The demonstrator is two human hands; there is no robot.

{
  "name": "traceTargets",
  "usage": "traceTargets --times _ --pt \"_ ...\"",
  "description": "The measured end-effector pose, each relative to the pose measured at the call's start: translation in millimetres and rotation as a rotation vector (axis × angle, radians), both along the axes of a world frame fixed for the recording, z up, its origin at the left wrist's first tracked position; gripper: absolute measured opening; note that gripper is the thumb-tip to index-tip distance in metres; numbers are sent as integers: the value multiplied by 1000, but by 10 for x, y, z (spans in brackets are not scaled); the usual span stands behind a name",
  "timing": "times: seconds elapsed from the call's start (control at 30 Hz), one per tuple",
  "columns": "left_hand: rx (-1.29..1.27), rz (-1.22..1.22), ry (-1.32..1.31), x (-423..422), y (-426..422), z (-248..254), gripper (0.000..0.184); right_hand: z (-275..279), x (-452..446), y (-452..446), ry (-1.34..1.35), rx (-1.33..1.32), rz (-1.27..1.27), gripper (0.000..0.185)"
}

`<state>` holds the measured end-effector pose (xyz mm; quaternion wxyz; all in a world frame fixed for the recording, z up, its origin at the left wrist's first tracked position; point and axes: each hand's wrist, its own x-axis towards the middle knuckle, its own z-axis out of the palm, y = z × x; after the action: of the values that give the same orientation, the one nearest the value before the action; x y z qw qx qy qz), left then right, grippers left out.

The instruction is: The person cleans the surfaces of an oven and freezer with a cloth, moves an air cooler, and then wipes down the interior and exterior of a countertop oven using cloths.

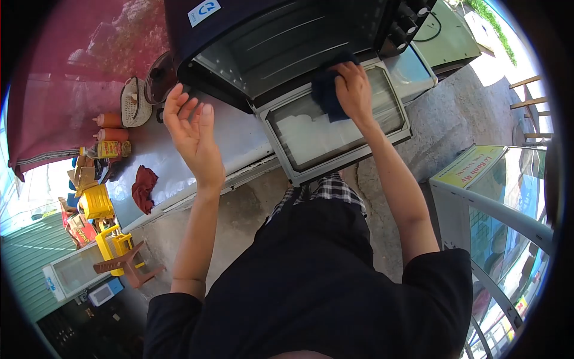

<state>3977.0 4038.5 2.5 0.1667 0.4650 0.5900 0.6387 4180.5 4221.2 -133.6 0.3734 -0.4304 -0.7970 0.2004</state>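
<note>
A dark toaster oven (239, 45) stands on the counter with its glass door (305, 140) folded down flat toward me. My right hand (354, 90) grips a dark blue cloth (326, 96), which presses on the inner glass near the oven's opening. Part of the cloth is hidden beneath the fingers. My left hand (194, 134) hangs in the air over the counter, left of the door, fingers apart and holding nothing. Whitish smears or reflections show on the glass.
On the metal counter (239, 134) are a dark red cloth (144, 188), sauce bottles (110, 127), a woven basket (134, 103) and a glass lid (160, 78). A glass display case (496, 191) stands at right. Plastic chairs (128, 263) are at lower left.
</note>
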Motion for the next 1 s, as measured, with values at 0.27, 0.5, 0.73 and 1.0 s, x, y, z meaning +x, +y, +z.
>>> traceTargets --times 0.27,0.5,0.73,1.0 --pt "-84 356 -149 -139 684 -831 80 -275 -441 -901 -175 155 214 46" --pt "-118 506 -56 -322 818 -1051 44 30 -401 -372 215 -318 889 25" --pt "-195 629 240 -360 840 -1128 30 -192 -1315 2396 43 363 -13 33" --pt "-179 663 179 -264 851 -1115 30 -711 -2372 2373 -126 180 121 37"
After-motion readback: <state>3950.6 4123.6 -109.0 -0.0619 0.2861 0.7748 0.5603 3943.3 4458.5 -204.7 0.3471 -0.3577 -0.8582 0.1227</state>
